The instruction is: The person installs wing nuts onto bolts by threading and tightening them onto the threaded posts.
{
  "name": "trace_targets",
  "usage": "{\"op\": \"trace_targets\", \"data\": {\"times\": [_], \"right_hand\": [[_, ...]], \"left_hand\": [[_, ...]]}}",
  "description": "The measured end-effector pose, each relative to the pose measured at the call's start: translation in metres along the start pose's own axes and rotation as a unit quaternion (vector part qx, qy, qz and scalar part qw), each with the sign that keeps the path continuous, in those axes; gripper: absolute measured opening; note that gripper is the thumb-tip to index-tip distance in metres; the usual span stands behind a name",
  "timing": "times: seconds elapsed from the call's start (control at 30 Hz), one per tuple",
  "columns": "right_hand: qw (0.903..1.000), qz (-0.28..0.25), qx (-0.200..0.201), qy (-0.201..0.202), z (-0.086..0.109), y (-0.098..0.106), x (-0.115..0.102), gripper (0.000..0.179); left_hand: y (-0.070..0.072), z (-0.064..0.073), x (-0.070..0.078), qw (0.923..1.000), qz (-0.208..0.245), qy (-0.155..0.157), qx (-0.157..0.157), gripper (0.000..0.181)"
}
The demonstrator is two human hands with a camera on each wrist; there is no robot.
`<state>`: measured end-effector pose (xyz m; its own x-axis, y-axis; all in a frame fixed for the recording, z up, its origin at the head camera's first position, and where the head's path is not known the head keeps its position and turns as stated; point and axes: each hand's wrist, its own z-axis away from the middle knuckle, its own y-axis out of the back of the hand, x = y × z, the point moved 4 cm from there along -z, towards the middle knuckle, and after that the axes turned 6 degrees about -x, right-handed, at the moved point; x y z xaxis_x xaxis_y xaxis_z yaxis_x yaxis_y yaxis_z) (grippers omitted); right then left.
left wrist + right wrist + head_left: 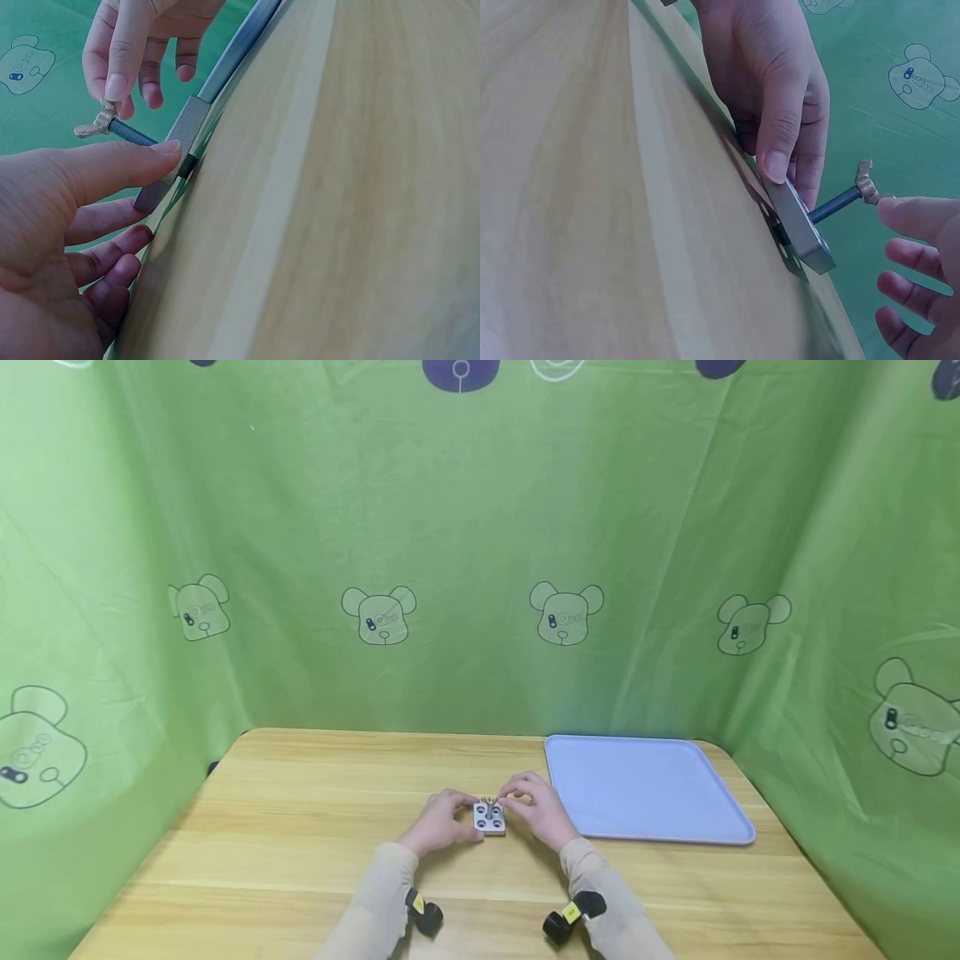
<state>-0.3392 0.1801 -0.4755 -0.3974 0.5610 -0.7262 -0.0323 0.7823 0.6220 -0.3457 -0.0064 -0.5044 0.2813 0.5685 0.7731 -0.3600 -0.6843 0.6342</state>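
Note:
A small silvery metal plate (489,830) with several holes lies flat near the middle of the table. From its centre a dark threaded bolt (835,205) stands up, with a brass-coloured wing nut (865,186) at its top end. My left hand (441,823) grips the plate by its edges, thumb on the near side and fingers on the far side. With thumb and forefinger, my right hand (542,810) pinches one wing of the nut, its other fingers spread loosely. A short dark end (187,166) shows below the plate in the left wrist view.
A pale lilac tray (648,789) lies at the table's back right, close beyond my right hand. Green curtain (480,527) with bear-head prints encloses the wooden table (315,835) at the back and sides. Both sleeves carry black wrist cameras.

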Motion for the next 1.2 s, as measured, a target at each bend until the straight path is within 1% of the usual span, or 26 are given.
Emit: {"op": "trace_targets", "data": {"times": [0.17, 0.43, 0.63, 0.93, 1.2], "right_hand": [[1.0, -0.001, -0.004, 0.003, 0.0, -0.0003, 0.002, 0.007], [0.9998, 0.016, 0.009, 0.007, 0.001, -0.0004, -0.0009, 0.007], [0.9996, 0.028, 0.006, 0.007, 0.0008, -0.0004, -0.0026, 0.012], [0.9995, 0.029, 0.002, 0.015, 0.0013, -0.0013, -0.0026, 0.014], [0.9995, 0.031, -0.005, 0.006, 0.0007, -0.0019, -0.0009, 0.018]], "left_hand": [[0.0002, 0.0003, 0.0007, 1.0, 0.0, 0.0, 0.0, 0.059], [0.0002, 0.0006, 0.0008, 1.0, 0.002, -0.002, 0.0, 0.059], [0.0005, 0.0013, 0.0015, 1.0, 0.003, -0.001, 0.001, 0.058], [0.0012, 0.0013, 0.0021, 1.0, -0.002, -0.001, 0.001, 0.058], [0.0008, 0.0016, 0.0014, 1.0, 0.0, 0.002, 0.001, 0.059]]}}
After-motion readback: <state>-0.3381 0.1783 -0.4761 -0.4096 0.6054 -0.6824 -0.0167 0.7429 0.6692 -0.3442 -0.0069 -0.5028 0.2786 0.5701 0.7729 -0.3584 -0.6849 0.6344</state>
